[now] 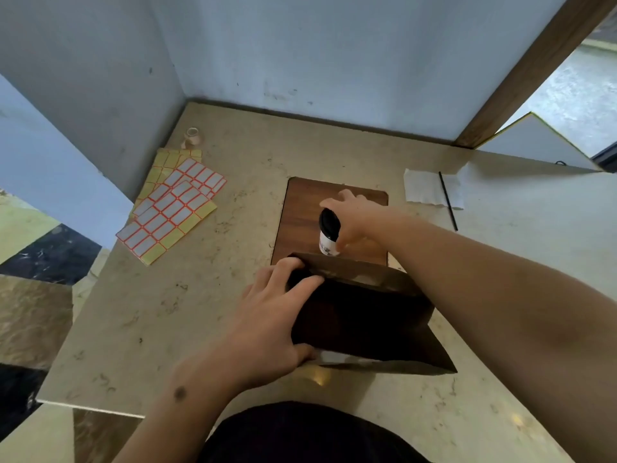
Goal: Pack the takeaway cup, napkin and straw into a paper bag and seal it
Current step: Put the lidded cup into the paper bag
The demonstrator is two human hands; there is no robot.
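Observation:
A brown paper bag (364, 315) stands open near the table's front edge, its inside dark. My left hand (270, 315) grips the bag's left rim, fingers curled over the top edge. My right hand (354, 218) holds a white takeaway cup with a black lid (329, 233), tilted, just beyond the bag's far rim and above a wooden board (307, 202). A white napkin (424, 190) lies at the right rear of the table, and a thin black straw (448, 200) lies across it.
Sheets of red-bordered sticker labels (173, 208) lie at the left, with a small tape roll (193, 135) behind them near the wall corner. Walls close the table's back and left. A brown wooden post (521, 81) rises at the back right.

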